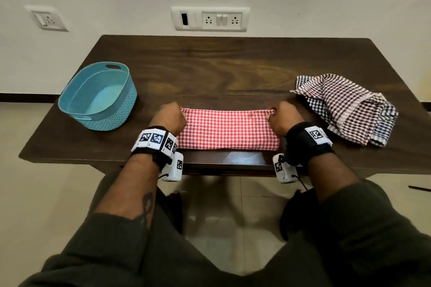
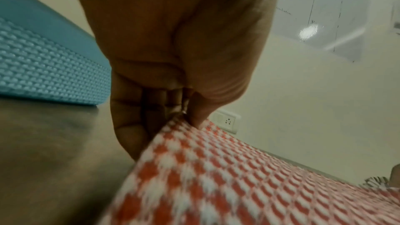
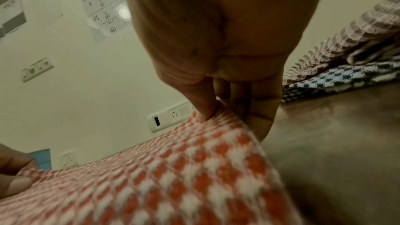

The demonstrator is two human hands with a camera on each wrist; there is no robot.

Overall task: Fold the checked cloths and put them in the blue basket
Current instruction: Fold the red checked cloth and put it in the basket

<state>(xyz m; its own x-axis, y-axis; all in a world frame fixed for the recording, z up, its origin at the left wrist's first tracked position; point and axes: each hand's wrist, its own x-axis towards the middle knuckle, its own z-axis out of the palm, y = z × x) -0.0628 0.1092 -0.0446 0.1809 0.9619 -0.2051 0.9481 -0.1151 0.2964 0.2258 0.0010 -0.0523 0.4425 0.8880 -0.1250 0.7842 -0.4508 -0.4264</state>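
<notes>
A red-and-white checked cloth [image 1: 227, 129] lies as a folded strip on the dark wooden table [image 1: 210, 67] near its front edge. My left hand [image 1: 171, 116] pinches its far left corner, thumb against curled fingers [image 2: 138, 126] over the cloth [image 2: 227, 177]. My right hand [image 1: 281, 119] pinches the far right corner the same way, thumb pressed on the cloth [image 3: 184, 168]. The blue basket [image 1: 99, 95] stands empty to the left, close beside the left hand, its wall [image 2: 43, 74] visible. A pile of unfolded dark checked cloths [image 1: 345, 107] lies at the right [image 3: 346, 61].
A wall with socket plates [image 1: 210, 18] runs behind the table. Bare tabletop stretches behind the red cloth. Below the table's front edge are my legs and a tiled floor.
</notes>
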